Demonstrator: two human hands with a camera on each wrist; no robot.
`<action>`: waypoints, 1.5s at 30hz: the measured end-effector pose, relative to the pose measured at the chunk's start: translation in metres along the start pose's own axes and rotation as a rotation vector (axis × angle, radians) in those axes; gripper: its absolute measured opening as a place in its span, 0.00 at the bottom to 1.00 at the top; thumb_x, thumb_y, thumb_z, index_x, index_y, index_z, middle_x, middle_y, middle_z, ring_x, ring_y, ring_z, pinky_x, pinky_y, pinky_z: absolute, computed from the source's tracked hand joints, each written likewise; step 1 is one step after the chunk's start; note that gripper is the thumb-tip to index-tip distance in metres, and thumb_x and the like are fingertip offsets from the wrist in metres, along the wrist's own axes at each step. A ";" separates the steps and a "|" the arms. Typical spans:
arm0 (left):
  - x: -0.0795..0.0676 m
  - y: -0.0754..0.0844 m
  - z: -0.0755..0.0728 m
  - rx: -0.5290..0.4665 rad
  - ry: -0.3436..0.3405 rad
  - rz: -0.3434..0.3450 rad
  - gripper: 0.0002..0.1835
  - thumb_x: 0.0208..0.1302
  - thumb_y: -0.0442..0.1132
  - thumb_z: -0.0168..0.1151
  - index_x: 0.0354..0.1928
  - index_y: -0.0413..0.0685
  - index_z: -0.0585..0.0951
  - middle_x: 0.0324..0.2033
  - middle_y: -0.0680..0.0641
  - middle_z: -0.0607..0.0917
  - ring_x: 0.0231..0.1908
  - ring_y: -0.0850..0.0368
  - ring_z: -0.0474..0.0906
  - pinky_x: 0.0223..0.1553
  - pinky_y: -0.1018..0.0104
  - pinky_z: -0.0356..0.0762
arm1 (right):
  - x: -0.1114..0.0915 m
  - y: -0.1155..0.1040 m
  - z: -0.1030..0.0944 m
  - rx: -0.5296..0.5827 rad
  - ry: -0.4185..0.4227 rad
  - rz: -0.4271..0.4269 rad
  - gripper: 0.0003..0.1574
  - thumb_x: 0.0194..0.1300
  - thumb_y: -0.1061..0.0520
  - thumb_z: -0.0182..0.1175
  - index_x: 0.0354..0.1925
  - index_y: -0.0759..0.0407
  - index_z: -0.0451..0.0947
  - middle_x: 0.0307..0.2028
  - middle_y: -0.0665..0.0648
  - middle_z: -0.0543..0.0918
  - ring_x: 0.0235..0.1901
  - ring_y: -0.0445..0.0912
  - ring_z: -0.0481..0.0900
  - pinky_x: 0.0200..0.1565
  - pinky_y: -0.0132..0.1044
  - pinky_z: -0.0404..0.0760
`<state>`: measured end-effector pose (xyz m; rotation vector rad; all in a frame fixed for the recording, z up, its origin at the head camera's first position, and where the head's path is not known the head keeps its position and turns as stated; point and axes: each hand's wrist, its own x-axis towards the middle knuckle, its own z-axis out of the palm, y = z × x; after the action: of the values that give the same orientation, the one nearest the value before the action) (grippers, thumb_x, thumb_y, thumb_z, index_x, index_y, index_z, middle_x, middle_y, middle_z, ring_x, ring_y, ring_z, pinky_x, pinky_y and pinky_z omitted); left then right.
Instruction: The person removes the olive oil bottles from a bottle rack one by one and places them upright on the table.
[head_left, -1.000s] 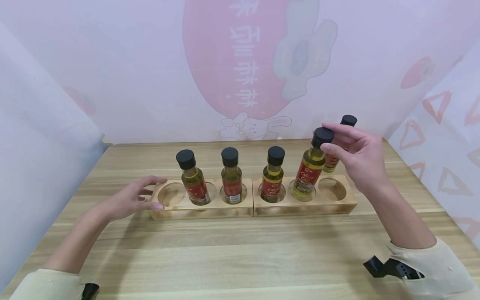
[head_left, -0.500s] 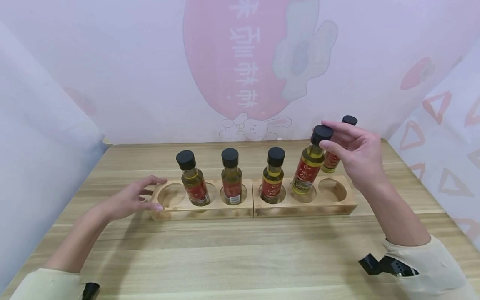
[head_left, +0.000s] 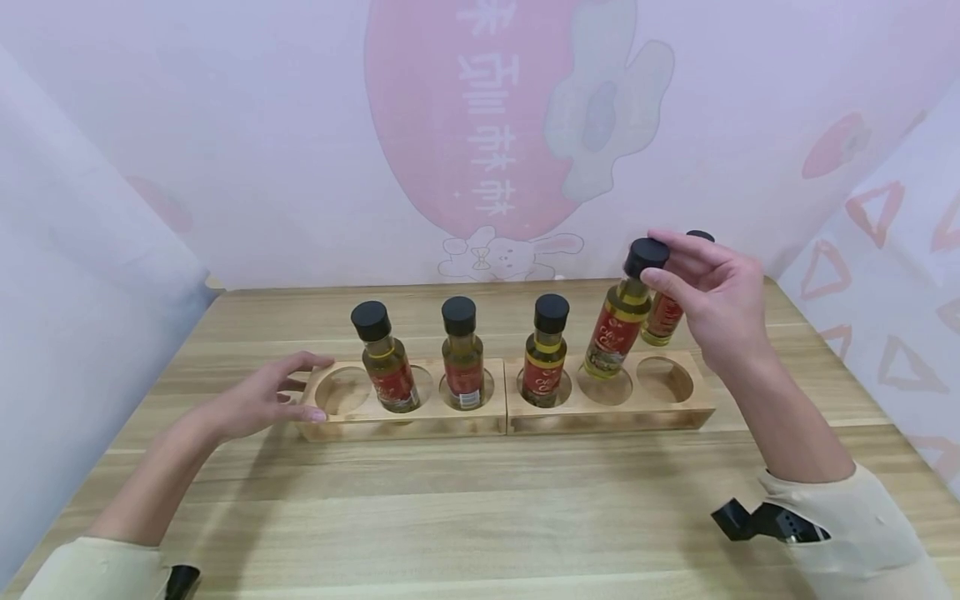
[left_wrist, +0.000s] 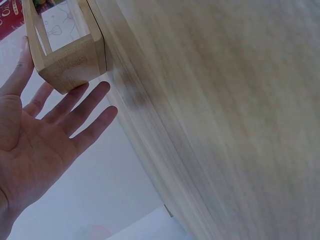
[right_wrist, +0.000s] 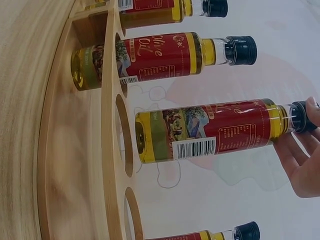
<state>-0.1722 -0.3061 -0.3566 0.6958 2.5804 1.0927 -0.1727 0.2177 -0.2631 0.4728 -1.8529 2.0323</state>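
My right hand [head_left: 723, 308] pinches the black cap of an olive oil bottle [head_left: 618, 329]. This bottle leans a little to the right; in the right wrist view its base [right_wrist: 141, 137] is out above the round hole of the right wooden bottle rack [head_left: 682, 417]. My left hand [head_left: 258, 400] holds the outer end of the left wooden bottle rack [head_left: 405, 429], thumb on the front edge and index finger at the back. In the left wrist view its other fingers [left_wrist: 87, 107] spread at the rack's end wall [left_wrist: 75, 65].
Two olive oil bottles, a left one [head_left: 392, 379] and one beside it [head_left: 463, 371], stand in the left rack, and another [head_left: 545, 367] in the right rack. One more bottle [head_left: 663, 321] stands behind the right rack, partly hidden by my hand. A printed cloth [head_left: 300, 167] hangs behind the table.
My right hand has raised the olive oil bottle out of its hole, slightly up and back. My left hand and the other bottles have stayed where they were.
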 end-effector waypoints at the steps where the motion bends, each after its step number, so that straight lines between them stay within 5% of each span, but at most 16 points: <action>1: 0.000 0.000 0.000 0.001 0.000 -0.002 0.36 0.65 0.37 0.73 0.69 0.30 0.68 0.69 0.25 0.68 0.58 0.22 0.75 0.56 0.27 0.76 | 0.001 0.000 0.000 0.007 0.003 0.001 0.22 0.63 0.76 0.66 0.54 0.64 0.86 0.43 0.50 0.92 0.44 0.41 0.90 0.52 0.28 0.84; 10: 0.000 0.000 -0.001 0.010 -0.004 -0.010 0.37 0.65 0.37 0.73 0.70 0.30 0.67 0.69 0.25 0.68 0.58 0.21 0.75 0.56 0.27 0.75 | 0.005 0.001 0.001 0.053 0.064 0.014 0.22 0.62 0.76 0.67 0.55 0.69 0.85 0.42 0.51 0.92 0.43 0.41 0.90 0.50 0.29 0.86; 45: 0.000 0.002 -0.003 0.026 -0.018 -0.024 0.37 0.64 0.37 0.74 0.69 0.29 0.68 0.69 0.24 0.69 0.59 0.21 0.74 0.57 0.27 0.75 | 0.024 0.013 0.004 0.099 0.090 0.022 0.23 0.61 0.78 0.66 0.51 0.60 0.89 0.41 0.50 0.92 0.42 0.41 0.90 0.49 0.29 0.86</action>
<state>-0.1731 -0.3064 -0.3527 0.6758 2.5853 1.0428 -0.1996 0.2137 -0.2634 0.3815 -1.7189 2.1316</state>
